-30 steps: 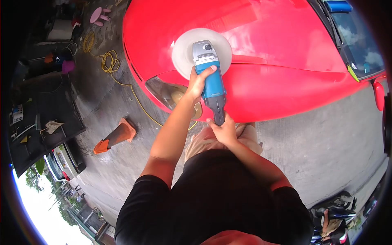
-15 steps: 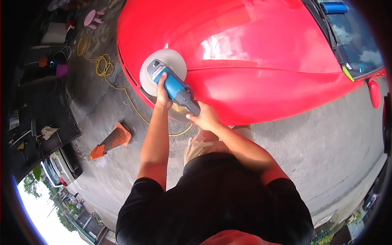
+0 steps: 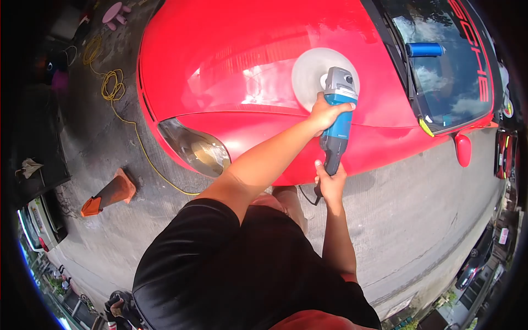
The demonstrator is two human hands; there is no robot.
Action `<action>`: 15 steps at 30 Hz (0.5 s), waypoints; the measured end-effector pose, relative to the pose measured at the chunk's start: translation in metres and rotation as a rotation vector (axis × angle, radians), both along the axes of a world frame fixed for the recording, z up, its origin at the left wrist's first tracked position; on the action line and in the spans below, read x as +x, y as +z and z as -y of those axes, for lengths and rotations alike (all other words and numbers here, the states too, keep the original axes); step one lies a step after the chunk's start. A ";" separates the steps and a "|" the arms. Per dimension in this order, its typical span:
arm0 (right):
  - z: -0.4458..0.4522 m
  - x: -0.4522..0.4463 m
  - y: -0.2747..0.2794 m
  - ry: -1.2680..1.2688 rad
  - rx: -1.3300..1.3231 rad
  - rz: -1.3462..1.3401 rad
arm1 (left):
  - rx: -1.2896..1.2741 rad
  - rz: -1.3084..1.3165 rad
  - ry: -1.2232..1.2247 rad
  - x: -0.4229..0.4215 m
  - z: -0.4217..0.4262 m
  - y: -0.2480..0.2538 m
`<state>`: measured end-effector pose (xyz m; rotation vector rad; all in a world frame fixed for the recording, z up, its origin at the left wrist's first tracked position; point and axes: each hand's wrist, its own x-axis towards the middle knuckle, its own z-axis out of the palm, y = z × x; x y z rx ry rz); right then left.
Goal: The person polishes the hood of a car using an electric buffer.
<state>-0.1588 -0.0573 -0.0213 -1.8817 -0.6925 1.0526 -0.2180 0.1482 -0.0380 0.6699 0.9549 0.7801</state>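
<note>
A blue and grey car polisher (image 3: pixel 339 118) lies with its round pale pad (image 3: pixel 309 77) against the hood of a red car (image 3: pixel 231 71), toward the windshield side. My left hand (image 3: pixel 325 114) is wrapped round the blue body close behind the polisher's head. Lower down, my right hand (image 3: pixel 331 180) grips the dark rear handle, from which a black cord (image 3: pixel 309 199) hangs. The disc partly covers the hood seam, so what lies under it is hidden.
A blue bottle (image 3: pixel 425 49) rests on the windshield (image 3: pixel 440 88). The headlight (image 3: pixel 193 147) is at the front corner. An orange traffic cone (image 3: pixel 110 192) lies on the concrete ground near a yellow cord (image 3: pixel 137 146). A pink stool (image 3: pixel 115 15) stands farther off.
Both hands have carried the polisher across the hood from the front corner toward the windshield. The tool has turned, its head now tilting right. My view has shifted along the car.
</note>
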 end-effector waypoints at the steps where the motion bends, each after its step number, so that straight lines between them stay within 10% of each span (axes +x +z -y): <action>1: -0.005 0.015 -0.001 -0.051 0.011 -0.001 | -0.002 -0.014 -0.050 0.024 -0.008 0.009; 15: -0.018 0.014 -0.034 -0.009 -0.072 -0.037 | 0.122 -0.233 -0.043 0.009 -0.020 0.000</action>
